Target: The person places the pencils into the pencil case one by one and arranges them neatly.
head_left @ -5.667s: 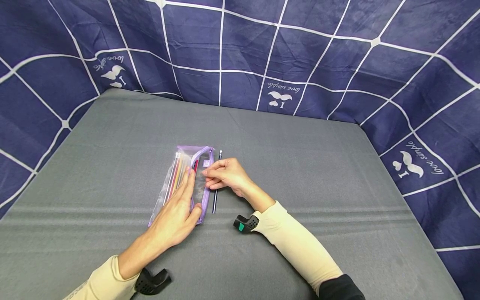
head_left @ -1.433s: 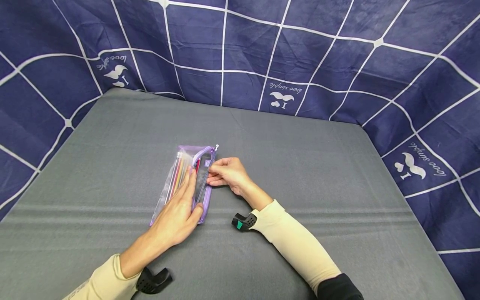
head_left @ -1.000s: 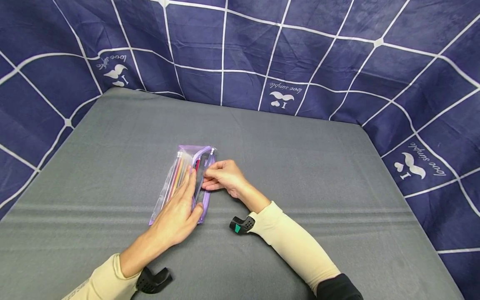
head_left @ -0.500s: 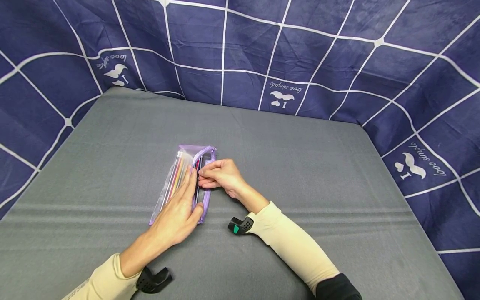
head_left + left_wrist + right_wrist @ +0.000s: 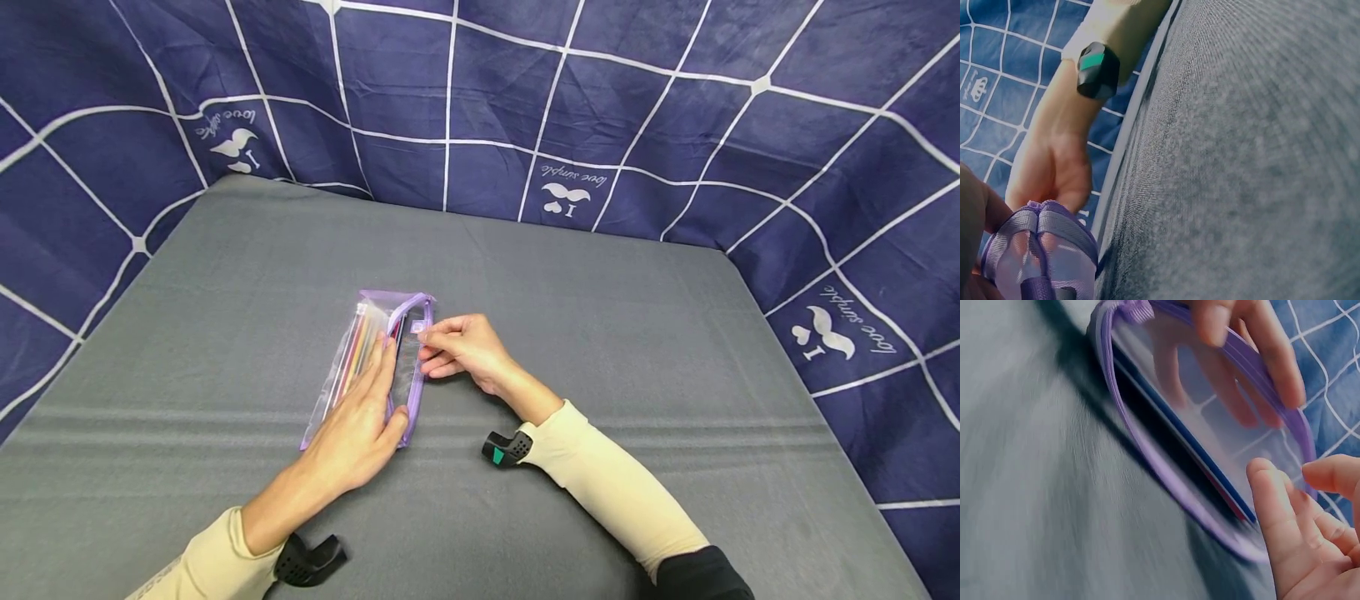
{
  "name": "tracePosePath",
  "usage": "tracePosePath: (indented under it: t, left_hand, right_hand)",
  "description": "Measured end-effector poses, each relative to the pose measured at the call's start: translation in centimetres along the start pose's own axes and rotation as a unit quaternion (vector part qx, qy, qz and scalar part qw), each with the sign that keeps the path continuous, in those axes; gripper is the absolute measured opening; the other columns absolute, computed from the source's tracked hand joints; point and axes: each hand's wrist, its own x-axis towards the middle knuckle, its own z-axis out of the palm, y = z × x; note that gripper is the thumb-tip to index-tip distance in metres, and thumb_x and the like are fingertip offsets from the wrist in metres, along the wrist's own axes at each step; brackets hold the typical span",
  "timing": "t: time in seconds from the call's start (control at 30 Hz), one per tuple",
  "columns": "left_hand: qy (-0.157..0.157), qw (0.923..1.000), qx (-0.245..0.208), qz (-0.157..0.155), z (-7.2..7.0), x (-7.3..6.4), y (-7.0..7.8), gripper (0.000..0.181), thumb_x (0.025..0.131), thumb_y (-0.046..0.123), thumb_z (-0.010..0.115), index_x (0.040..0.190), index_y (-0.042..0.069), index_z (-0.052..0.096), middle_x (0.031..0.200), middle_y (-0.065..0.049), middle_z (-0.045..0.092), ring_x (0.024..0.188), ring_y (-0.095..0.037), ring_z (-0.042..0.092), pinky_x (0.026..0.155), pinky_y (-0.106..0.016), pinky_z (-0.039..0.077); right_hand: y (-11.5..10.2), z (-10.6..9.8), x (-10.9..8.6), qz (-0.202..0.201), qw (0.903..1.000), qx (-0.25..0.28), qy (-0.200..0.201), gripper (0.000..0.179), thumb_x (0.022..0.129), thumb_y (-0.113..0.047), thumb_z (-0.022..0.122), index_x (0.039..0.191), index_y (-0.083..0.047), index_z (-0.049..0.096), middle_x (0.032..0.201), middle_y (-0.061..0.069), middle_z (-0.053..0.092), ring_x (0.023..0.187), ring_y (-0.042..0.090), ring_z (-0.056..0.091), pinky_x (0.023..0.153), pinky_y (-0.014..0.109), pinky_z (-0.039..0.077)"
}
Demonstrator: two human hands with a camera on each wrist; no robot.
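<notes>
A clear pencil case [image 5: 415, 408] with purple zip edging lies unzipped on the grey cloth. Through its side show several coloured pencils [image 5: 349, 357]. My left hand [image 5: 352, 433] lies across the case and grips the rim of its mouth; the right wrist view has those fingers hooked over the purple edging. A dark blue pencil [image 5: 1179, 434] rests inside, with a sliver of red beside it. My right hand [image 5: 468, 350] is at the right edge of the mouth, thumb and forefinger apart with nothing between them. In the left wrist view, the zipped end of the case [image 5: 1067, 231] fills the lower left.
Grey cloth [image 5: 600, 350] covers the table all round. A dark blue curtain [image 5: 510, 100] with white grid lines hangs along the back and sides. Black devices sit on the left wrist [image 5: 307, 562] and the right wrist [image 5: 507, 448].
Earlier a dark blue pencil lay right of the case. My right hand picked it up, lowered it into the mouth and let go, then drew back rightward. The left hand kept its place.
</notes>
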Motion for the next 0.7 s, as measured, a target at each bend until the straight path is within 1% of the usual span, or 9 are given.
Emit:
tracePosePath:
  t: [0.07,0.13,0.2,0.27,0.37,0.43,0.47,0.53,0.7]
  left_hand:
    - [-0.002,1.0000,0.002,0.001,-0.1,0.0,0.0,0.079,0.089,0.010,0.058,0.154,-0.007,0.016,0.162,-0.024,0.009,0.147,-0.036,0.017,0.117,-0.052,0.021]
    - [-0.005,1.0000,0.005,0.002,-0.2,-0.1,-0.1,0.078,0.089,0.009,0.059,0.154,-0.008,0.018,0.162,-0.024,0.009,0.147,-0.037,0.018,0.116,-0.053,0.021]
    - [-0.006,1.0000,0.007,0.002,-0.2,-0.1,-0.2,0.077,0.089,0.009,0.059,0.153,-0.008,0.020,0.162,-0.024,0.009,0.147,-0.037,0.018,0.116,-0.054,0.022]
    - [-0.005,0.9999,0.010,0.004,-0.3,-0.2,-0.3,0.076,0.088,0.009,0.059,0.152,-0.009,0.023,0.161,-0.025,0.010,0.147,-0.038,0.018,0.116,-0.054,0.021]
    - [-0.005,0.9998,0.016,0.012,-0.3,-0.3,-0.5,0.073,0.087,0.008,0.059,0.150,-0.010,0.028,0.161,-0.027,0.011,0.146,-0.039,0.019,0.116,-0.054,0.022]
    - [-0.005,0.9995,0.024,0.021,-0.3,-0.4,-0.5,0.072,0.086,0.007,0.060,0.149,-0.010,0.031,0.160,-0.027,0.012,0.146,-0.040,0.020,0.115,-0.055,0.024]
    - [-0.007,0.9992,0.029,0.025,-0.3,-0.5,-0.5,0.071,0.085,0.006,0.060,0.149,-0.010,0.032,0.160,-0.027,0.011,0.146,-0.040,0.020,0.114,-0.056,0.025]
    - [-0.009,0.9985,0.044,0.033,-0.3,-0.7,-0.4,0.071,0.085,0.007,0.061,0.148,-0.010,0.034,0.160,-0.027,0.012,0.146,-0.040,0.019,0.113,-0.058,0.026]
    - [-0.026,0.9942,0.089,0.054,-1.3,-0.8,0.1,0.069,0.086,0.010,0.060,0.148,-0.008,0.037,0.160,-0.026,0.014,0.147,-0.040,0.018,0.110,-0.063,0.028]
  right_hand:
    - [-0.2,-1.1,-0.6,-0.031,0.9971,-0.068,0.012,0.022,0.091,-0.002,0.065,0.104,0.015,0.065,0.072,0.011,0.069,0.057,0.015,0.069,0.055,0.029,0.059]
    - [-0.3,-2.2,-1.3,-0.069,0.9840,-0.162,0.026,0.018,0.089,-0.005,0.068,0.099,0.011,0.069,0.072,0.011,0.070,0.056,0.014,0.068,0.054,0.030,0.059]
    - [-0.4,-3.3,-2.2,-0.113,0.9571,-0.264,0.040,0.015,0.087,-0.008,0.072,0.093,0.005,0.072,0.071,0.008,0.071,0.055,0.012,0.067,0.053,0.029,0.058]
    - [-0.4,-4.5,-3.0,-0.156,0.9232,-0.348,0.051,0.013,0.086,-0.012,0.074,0.090,0.000,0.074,0.071,0.004,0.072,0.056,0.010,0.066,0.052,0.027,0.057]
    - [-0.5,-6.3,-4.4,-0.204,0.8801,-0.423,0.069,0.014,0.085,-0.016,0.075,0.087,-0.002,0.074,0.071,-0.002,0.071,0.058,0.006,0.065,0.054,0.024,0.054]
    - [-0.7,-7.5,-5.4,-0.219,0.8603,-0.453,0.083,0.014,0.085,-0.017,0.076,0.087,-0.003,0.074,0.072,-0.003,0.071,0.061,0.005,0.064,0.057,0.023,0.054]
    - [-0.8,-8.0,-5.9,-0.222,0.8531,-0.463,0.089,0.015,0.085,-0.018,0.077,0.087,-0.003,0.074,0.072,-0.003,0.071,0.062,0.005,0.065,0.058,0.024,0.054]
    - [-1.2,-9.1,-7.0,-0.221,0.8439,-0.479,0.100,0.017,0.085,-0.018,0.077,0.088,-0.002,0.075,0.073,-0.002,0.072,0.064,0.007,0.066,0.060,0.025,0.055]
    - [-2.7,-11.3,-9.5,-0.195,0.8264,-0.517,0.110,0.028,0.086,-0.027,0.077,0.097,-0.001,0.074,0.079,-0.002,0.073,0.071,0.011,0.068,0.067,0.033,0.057]
